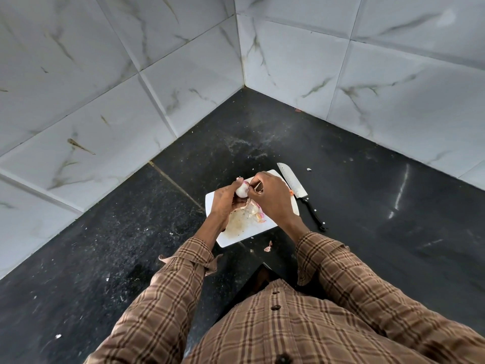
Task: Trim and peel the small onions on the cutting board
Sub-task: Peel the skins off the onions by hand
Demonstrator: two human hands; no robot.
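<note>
Black stone counter [367,206] meets white marbled wall tiles [105,88] in a corner. White cutting board [236,239] lies on the counter, stained brown in its centre, its far part hidden behind both hands. Left hand [223,202] is closed around a small onion [241,191], holding it above the board; the exposed surface is pale with a pink streak at the top. Right hand [273,197] has its fingertips pinched together at the onion's right side, apparently on a strip of skin; the exact grip is hidden by the knuckles. Loose peels [258,212], pink and tan, lie on the board beneath the hands. Knife [298,191] rests on the counter just beside the board's right edge, blade pointing away from the person, black handle toward them; neither hand touches it. One peel scrap [268,246] lies on the counter near the board's near edge. Both sleeves [183,279] are brown plaid, the cuffs unbuttoned.
</note>
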